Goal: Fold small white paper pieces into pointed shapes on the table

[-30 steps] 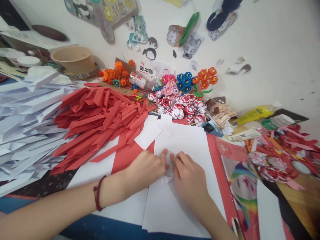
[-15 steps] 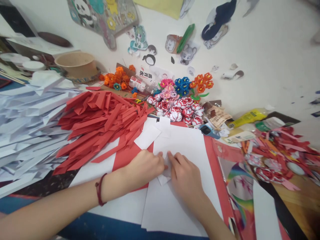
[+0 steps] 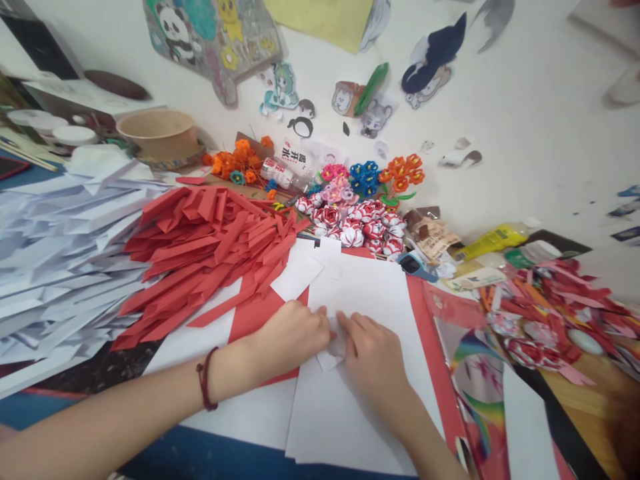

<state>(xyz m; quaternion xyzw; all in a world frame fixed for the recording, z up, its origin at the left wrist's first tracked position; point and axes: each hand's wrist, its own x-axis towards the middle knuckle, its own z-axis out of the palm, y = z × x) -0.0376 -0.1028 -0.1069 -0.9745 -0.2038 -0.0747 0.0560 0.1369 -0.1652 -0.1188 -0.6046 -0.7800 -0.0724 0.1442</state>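
Note:
A small folded piece of white paper (image 3: 336, 345) lies on a stack of white sheets (image 3: 360, 417), partly hidden by my hands. My left hand (image 3: 295, 333) is curled over its left side, with thumb and index finger closed on it. From the right, my right hand (image 3: 374, 350) has its thumb and bent fingers pressed together at the paper's other edge. Just beyond my hands lie two loose white paper pieces, one tilted (image 3: 297, 275) and one upright rectangle (image 3: 329, 257).
To the left are piles of folded red strips (image 3: 215, 247) and white strips (image 3: 65, 247). Behind stand red-and-white paper flowers (image 3: 367, 223), a plastic bottle (image 3: 283, 175) and a tan bowl (image 3: 159, 137). A blue device (image 3: 419, 265) and a yellow bottle (image 3: 493, 240) lie at right.
The view has shifted slightly. Both hands stay on the small paper in nearly the same place, with the right fingers slightly more bent.

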